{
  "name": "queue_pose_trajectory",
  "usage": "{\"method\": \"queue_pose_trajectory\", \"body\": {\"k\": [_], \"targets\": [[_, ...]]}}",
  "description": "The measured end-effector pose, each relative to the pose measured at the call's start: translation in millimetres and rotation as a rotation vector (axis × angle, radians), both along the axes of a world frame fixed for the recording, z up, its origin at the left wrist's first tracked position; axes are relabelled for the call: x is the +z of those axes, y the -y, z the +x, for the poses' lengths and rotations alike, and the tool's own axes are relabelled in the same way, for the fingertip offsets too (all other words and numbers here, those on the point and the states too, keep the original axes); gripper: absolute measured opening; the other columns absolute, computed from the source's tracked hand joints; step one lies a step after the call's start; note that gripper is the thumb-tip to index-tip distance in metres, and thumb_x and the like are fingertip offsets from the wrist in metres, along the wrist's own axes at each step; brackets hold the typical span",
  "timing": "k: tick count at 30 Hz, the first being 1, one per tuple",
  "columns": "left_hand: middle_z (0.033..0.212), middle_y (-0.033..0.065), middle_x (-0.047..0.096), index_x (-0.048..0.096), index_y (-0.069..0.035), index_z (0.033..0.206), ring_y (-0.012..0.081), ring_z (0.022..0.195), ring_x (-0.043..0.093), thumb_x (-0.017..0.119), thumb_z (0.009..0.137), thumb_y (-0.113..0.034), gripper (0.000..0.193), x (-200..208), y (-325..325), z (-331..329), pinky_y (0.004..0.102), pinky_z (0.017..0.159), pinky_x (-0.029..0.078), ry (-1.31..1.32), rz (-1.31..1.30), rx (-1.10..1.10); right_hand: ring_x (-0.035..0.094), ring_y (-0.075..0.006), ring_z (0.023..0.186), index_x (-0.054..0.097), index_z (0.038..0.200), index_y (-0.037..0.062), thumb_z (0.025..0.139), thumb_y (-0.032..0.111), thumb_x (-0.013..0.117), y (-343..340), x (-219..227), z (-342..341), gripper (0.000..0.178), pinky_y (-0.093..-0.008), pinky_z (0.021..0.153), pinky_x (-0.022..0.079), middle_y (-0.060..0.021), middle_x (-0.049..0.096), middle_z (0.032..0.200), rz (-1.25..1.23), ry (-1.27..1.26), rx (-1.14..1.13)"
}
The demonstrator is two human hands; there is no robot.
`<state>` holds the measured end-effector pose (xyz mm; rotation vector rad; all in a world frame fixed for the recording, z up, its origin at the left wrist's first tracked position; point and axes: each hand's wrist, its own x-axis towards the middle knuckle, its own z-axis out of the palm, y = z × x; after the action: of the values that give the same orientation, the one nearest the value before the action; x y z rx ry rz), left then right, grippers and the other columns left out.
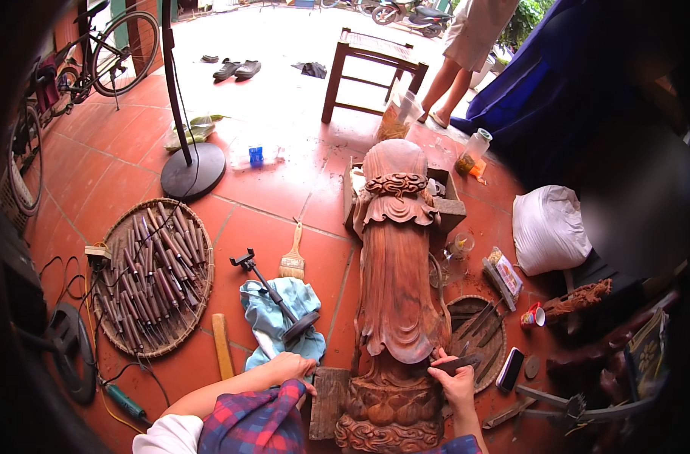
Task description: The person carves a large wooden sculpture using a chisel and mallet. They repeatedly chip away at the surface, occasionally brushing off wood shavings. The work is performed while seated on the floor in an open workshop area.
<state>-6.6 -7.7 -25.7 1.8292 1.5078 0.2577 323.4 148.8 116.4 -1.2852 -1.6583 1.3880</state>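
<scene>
A carved reddish-brown wooden statue [394,280] lies lengthwise in front of me, its ornate lotus-like base [394,405] nearest. At the right side of its lower folds, my right hand [455,382] is closed around a dark-handled carving tool [460,365]. The tool's tip is too small to make out. My left hand [290,369] lies by red-and-blue checked cloth [254,420], next to a worn wooden block [330,401]. Its fingers are partly hidden. Just beyond that hand, a light-blue cloth [265,310] lies under a black stand [281,299].
On the left, a round woven tray [156,276] holds many dark-handled chisels. A brush [293,253] and wooden mallet-like bar [222,346] lie between. Right: a basket [496,340] with tools, a phone [510,369], a white sack [549,227]. Someone stands near a stool [375,49].
</scene>
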Motion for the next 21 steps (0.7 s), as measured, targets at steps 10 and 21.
{"method": "queue_pose_trajectory", "body": {"k": [10,21], "targets": [[0.06,0.0138,0.059,0.054,-0.008,0.079,0.0359,0.063,0.063,0.072,0.059,-0.073,0.07,10,4,0,0.0439,0.055,0.047,-0.003,-0.051,0.121,0.059,-0.0217,0.11,0.069,0.08,-0.0006,0.074,-0.004,0.072,1,-3,-4,0.008,-0.0365,0.105,0.037,-0.0072,0.068,0.084,-0.009,-0.034,-0.074],[0.059,0.0116,0.057,0.053,-0.006,0.079,0.0333,0.058,0.061,0.081,0.058,-0.059,0.063,26,0,8,0.0405,0.054,0.046,-0.032,-0.077,0.168,0.06,-0.0259,0.111,0.067,0.084,-0.0039,0.077,-0.001,0.071,-6,-8,0,0.008,-0.0359,0.096,0.045,-0.0137,0.07,0.096,-0.004,-0.115,-0.035]]}}
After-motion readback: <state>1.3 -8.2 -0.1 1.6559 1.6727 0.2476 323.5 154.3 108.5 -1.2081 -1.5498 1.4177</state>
